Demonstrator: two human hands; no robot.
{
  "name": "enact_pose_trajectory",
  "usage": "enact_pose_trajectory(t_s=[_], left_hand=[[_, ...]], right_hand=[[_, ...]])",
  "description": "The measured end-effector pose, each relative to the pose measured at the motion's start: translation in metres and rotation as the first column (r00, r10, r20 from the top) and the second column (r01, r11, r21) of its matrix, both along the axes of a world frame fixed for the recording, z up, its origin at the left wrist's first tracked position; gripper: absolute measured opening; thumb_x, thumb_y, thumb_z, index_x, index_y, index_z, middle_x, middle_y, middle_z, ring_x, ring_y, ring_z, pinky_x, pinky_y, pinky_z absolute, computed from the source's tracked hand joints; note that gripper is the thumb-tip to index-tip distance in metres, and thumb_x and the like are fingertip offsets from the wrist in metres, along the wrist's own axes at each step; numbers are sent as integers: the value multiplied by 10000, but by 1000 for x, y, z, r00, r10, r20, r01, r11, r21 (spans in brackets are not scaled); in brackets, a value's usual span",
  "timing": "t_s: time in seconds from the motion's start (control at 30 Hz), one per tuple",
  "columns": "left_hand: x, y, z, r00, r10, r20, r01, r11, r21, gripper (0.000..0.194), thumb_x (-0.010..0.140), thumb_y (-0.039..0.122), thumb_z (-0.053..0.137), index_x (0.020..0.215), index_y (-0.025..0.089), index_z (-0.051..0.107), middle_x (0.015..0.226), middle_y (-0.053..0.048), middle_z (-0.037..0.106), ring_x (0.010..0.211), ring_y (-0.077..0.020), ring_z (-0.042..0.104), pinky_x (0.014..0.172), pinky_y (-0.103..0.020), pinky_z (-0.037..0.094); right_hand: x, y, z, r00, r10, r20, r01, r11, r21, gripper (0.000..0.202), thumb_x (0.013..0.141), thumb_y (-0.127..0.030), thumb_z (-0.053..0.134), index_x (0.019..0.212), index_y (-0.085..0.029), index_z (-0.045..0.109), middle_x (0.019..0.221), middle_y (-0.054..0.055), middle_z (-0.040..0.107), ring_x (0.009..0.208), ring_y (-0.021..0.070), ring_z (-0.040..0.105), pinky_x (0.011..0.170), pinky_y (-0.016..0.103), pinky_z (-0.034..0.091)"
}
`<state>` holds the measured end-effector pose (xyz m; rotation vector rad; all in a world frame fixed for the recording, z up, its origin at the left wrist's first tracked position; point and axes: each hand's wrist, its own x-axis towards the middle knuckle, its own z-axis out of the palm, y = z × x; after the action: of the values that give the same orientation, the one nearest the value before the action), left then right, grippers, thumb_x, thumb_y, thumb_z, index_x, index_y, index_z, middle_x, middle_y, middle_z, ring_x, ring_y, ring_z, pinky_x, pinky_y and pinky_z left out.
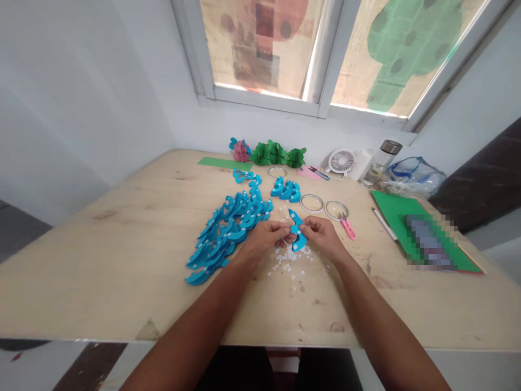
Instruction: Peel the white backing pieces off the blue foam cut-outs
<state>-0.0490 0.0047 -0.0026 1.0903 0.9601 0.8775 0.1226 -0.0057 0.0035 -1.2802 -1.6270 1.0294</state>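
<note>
Between my two hands, above the middle of the table, is a curved blue paper piece [299, 243] with small white squares on it. My left hand [266, 237] pinches its left edge, and my right hand [323, 234] grips its right side with thumb and fingers. Small white paper bits [288, 266] lie scattered beneath the piece. A large heap of similar blue pieces [228, 225] spreads to the left of my left hand. Behind my hands sits a smaller group of blue pieces [286, 189].
Rings of tape [312, 203], pink-handled scissors [348, 228], a white pen [385, 224] and a green sheet [391, 217] lie rightward. Along the wall stand green paper ornaments [277, 154], a small fan [342, 161] and a glass bottle [378, 165].
</note>
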Motion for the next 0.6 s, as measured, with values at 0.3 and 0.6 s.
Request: enact_pose_trajectory(t_s=[0.3, 0.6], left_hand=[[0, -1, 0, 999, 4, 32, -4, 1000, -7, 203, 613, 308, 702, 725, 138, 708, 722, -80, 708, 671, -163, 621, 609, -255, 461], [0, -1, 1, 999, 11, 40, -10, 1000, -14, 269, 599, 349, 719, 767, 139, 712, 739, -88, 710, 677, -173, 627, 617, -264, 468]], right_hand=[[-3, -3, 2, 984, -73, 162, 59, 994, 93, 195, 756, -323, 520, 645, -165, 549, 514, -42, 427, 484, 88, 383, 466, 209, 297], [-7, -5, 5, 965, -130, 230, 92, 981, 168, 191, 759, -311, 508, 637, -168, 542, 501, -37, 440, 473, 89, 391, 461, 207, 294]])
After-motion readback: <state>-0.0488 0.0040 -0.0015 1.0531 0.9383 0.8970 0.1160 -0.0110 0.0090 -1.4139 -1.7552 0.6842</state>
